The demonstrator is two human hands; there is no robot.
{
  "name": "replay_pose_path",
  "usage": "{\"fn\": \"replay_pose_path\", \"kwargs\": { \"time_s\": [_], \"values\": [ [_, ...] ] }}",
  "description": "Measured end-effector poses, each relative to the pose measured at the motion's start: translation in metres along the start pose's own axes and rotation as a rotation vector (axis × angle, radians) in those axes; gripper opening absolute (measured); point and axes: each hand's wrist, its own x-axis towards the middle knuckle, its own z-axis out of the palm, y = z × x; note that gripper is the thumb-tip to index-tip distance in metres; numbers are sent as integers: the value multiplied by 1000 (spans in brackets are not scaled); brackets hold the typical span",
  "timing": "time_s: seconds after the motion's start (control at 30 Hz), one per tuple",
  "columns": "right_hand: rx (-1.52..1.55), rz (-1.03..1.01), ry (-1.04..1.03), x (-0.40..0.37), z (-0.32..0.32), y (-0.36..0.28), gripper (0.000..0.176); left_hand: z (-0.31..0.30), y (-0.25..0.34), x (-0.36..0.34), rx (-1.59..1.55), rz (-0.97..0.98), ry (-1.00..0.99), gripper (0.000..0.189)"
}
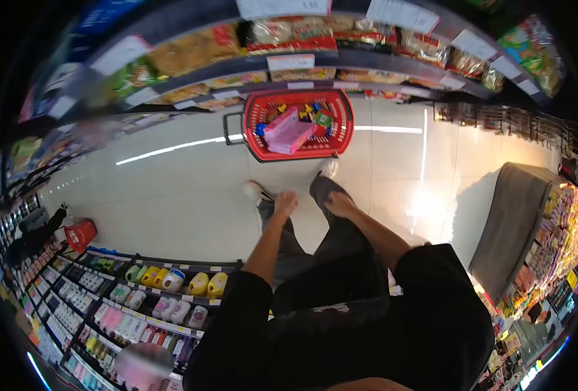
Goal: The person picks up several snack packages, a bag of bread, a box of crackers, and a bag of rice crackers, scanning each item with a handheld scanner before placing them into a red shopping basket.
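My left hand (286,202) hangs over the floor beside my left leg, its fingers curled into a loose fist. Just above my right trouser leg (328,188) is my right hand (339,204), also with curled fingers and no object showing in it. In front of my shoes a red shopping basket (256,148) rests on the floor, its black handle (231,129) out to the left. Inside it, a pink package (291,137) lies on top of several small colourful packets (323,120). Both hands are apart from the basket.
Ahead, a shelf (367,62) holds bagged food above price tags. Behind me on the left, another shelf (165,266) carries bottles. A display stand (514,221) with packets is at the right. Far left, a person (38,231) is near another red basket (80,234).
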Motion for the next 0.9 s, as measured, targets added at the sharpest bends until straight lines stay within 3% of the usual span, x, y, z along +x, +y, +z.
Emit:
{"fn": "replay_pose_path", "kwargs": {
  "time_s": [0.03,0.07,0.1,0.13,0.2,0.27,0.33,0.4,0.47,0.53,0.6,0.63,0.7,0.77,0.83,0.9],
  "values": [
    [-22,18,-5,-17,-7,2,35,-5,8,-31,33,31,9,30],
    [-46,33,-9,-30,-16,4,34,-1,-18,-48,-97,-55,40,28],
    [-81,58,-19,-40,-30,3,33,-14,4,-86,-231,-169,23,28],
    [-115,84,-33,-50,-42,3,33,-19,-27,-96,-159,-67,18,28],
    [-154,90,59,-70,-66,-3,35,-36,-38,-145,-201,-87,168,29],
    [-198,91,97,-77,-83,-11,35,-48,-95,-163,-381,-165,242,29],
    [228,414,167,-77,-84,-9,25,-79,-85,-215,-710,-271,334,30],
    [362,448,230,-81,-74,-16,25,-101,-105,-250,-837,-324,459,30],
    [229,528,162,-78,-58,-28,35,-107,-139,-278,-982,-398,566,29],
    [70,529,88,-75,-41,-54,45,-108,-173,-301,-905,-450,662,27],
    [236,712,87,-78,-12,-94,67,-110,-194,-322,-822,-449,651,27],
    [344,700,-42,-73,-1,-104,77,-114,-200,-331,-713,-443,622,28],
    [686,532,-153,-49,28,-109,66,-125,-210,-336,-706,-423,603,27],
    [594,452,-81,-40,41,-136,62,-130,-226,-338,-654,-390,532,26],
    [510,362,-3,-23,44,-171,59,-147,-234,-312,-917,-481,535,26],
    [397,356,-48,-8,43,-200,54,-175,-225,-289,-989,-365,589,25]
  ]
}}
